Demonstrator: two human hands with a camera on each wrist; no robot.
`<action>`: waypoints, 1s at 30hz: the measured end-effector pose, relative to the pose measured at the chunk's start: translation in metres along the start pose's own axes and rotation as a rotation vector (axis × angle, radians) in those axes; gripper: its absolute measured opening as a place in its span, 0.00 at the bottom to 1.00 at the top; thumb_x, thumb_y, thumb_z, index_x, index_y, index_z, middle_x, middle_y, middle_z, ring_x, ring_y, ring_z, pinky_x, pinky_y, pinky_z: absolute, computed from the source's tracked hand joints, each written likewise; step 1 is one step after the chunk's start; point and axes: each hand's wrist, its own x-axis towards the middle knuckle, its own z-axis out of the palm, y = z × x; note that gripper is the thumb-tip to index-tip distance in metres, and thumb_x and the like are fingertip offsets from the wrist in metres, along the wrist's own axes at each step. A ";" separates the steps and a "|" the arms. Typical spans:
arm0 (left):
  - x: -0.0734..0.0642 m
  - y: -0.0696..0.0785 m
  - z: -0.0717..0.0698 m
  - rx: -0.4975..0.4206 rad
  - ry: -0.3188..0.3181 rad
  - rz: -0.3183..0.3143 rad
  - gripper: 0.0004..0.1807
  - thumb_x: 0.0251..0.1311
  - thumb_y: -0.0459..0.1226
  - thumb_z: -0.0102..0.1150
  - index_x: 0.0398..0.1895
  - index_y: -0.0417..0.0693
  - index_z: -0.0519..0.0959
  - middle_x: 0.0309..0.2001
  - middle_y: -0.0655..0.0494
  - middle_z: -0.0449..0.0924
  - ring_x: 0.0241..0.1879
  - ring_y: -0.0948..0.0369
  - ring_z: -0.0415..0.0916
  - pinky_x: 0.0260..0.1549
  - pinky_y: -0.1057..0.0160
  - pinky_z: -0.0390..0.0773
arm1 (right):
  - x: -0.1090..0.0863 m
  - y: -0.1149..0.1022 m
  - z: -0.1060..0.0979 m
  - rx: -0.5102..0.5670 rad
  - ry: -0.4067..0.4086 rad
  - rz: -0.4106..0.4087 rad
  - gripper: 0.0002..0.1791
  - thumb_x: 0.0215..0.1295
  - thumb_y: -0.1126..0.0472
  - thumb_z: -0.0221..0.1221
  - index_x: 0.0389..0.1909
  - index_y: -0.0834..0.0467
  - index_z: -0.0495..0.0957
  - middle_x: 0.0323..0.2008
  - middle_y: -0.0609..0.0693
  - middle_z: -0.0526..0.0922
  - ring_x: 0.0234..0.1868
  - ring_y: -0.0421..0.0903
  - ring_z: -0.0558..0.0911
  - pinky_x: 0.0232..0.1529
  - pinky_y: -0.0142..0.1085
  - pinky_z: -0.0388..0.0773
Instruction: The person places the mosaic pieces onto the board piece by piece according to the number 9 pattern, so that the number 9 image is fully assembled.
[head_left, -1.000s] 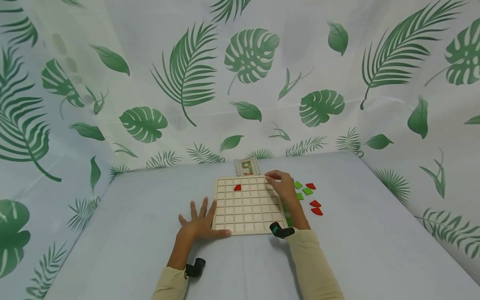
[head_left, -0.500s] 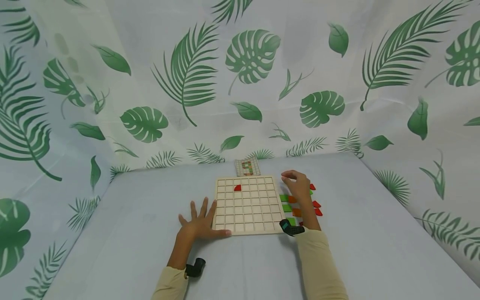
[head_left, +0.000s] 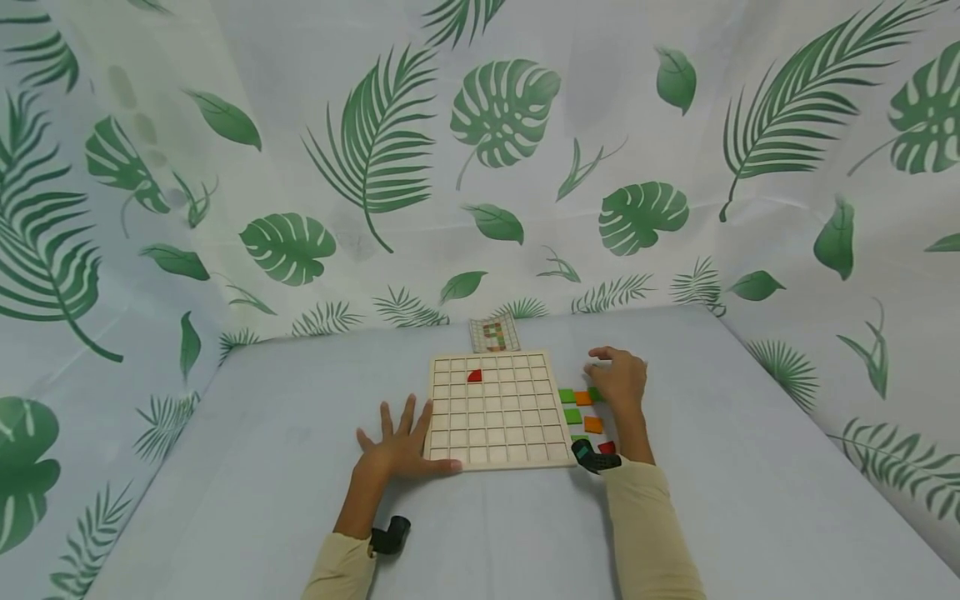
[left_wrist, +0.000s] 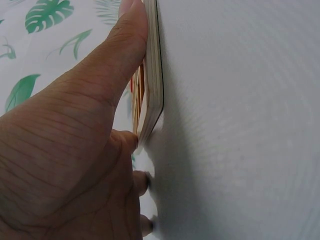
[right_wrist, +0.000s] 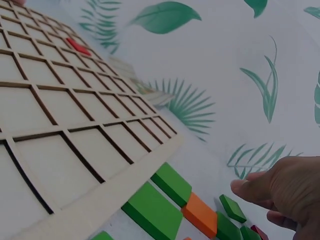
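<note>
A wooden grid board lies on the table with one red quarter-round tile in a cell near its far left. My left hand has its fingers spread at the board's near left corner, and its thumb rests along the front edge. To the right of the board my right hand is over loose tiles, thumb and index finger apart, with nothing seen between them. Green tiles and an orange tile lie beside the board in the right wrist view. Some tiles are hidden under the right hand.
A small printed pattern card lies behind the board. Near the right wrist is a red tile. A leaf-printed cloth rises around the table at the back and sides.
My right hand has moved rightward from the board's far right corner to above the loose tiles, uncovering the nearer green and orange ones. My left hand and the board stay put.
</note>
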 end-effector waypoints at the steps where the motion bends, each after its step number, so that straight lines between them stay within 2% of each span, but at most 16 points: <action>1: 0.000 0.000 0.000 -0.002 -0.001 0.000 0.62 0.47 0.72 0.59 0.79 0.55 0.44 0.80 0.45 0.34 0.76 0.34 0.25 0.59 0.19 0.40 | 0.000 0.002 0.000 -0.016 0.000 -0.003 0.15 0.62 0.61 0.63 0.48 0.63 0.83 0.52 0.65 0.82 0.58 0.66 0.73 0.73 0.62 0.42; 10: 0.001 -0.002 0.001 -0.004 -0.004 0.003 0.63 0.46 0.73 0.58 0.79 0.56 0.44 0.80 0.45 0.33 0.76 0.34 0.25 0.59 0.19 0.39 | 0.000 0.010 -0.004 -0.173 -0.023 -0.018 0.20 0.59 0.59 0.67 0.48 0.68 0.82 0.48 0.68 0.83 0.56 0.68 0.74 0.71 0.64 0.45; 30: 0.001 0.000 0.001 -0.004 0.004 -0.001 0.62 0.46 0.72 0.59 0.79 0.55 0.44 0.80 0.45 0.34 0.75 0.34 0.25 0.59 0.19 0.39 | -0.001 0.013 0.002 -0.227 -0.002 -0.057 0.14 0.61 0.63 0.65 0.45 0.68 0.83 0.49 0.69 0.81 0.58 0.69 0.72 0.71 0.66 0.41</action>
